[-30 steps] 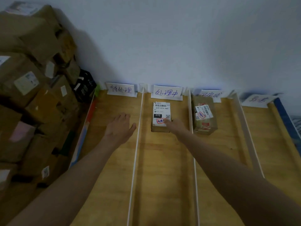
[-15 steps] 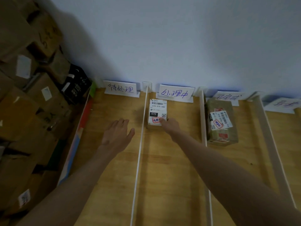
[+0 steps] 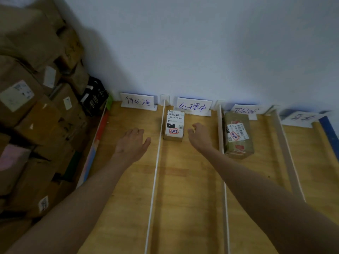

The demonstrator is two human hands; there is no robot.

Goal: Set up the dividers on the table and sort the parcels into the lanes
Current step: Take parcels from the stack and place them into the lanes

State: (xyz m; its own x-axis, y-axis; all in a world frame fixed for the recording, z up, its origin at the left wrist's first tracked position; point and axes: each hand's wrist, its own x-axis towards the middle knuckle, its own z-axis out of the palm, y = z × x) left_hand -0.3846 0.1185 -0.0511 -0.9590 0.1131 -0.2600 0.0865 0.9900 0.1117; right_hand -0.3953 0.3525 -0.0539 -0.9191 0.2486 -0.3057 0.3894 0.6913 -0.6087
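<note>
Three white dividers split the wooden table [image 3: 187,189] into lanes: a thin left divider [image 3: 156,171], a middle divider [image 3: 222,143] and a right divider [image 3: 286,153]. A small parcel [image 3: 174,125] with a white label lies at the far end of the second lane, against the left divider. A taped brown parcel [image 3: 237,136] lies in the third lane. My left hand [image 3: 133,143] hovers flat over the first lane, fingers spread, holding nothing. My right hand [image 3: 199,135] is just right of the small parcel, fingers loosely curled, apart from it.
Handwritten lane signs [image 3: 138,102] stand along the wall behind each lane. A tall stack of cardboard boxes [image 3: 36,116] fills the left side beyond the table edge. A blue strip [image 3: 329,132] marks the table's right edge.
My right hand has let go of the small parcel and drawn away to its right. The parcel stays by the left divider. The camera has shifted a little.
</note>
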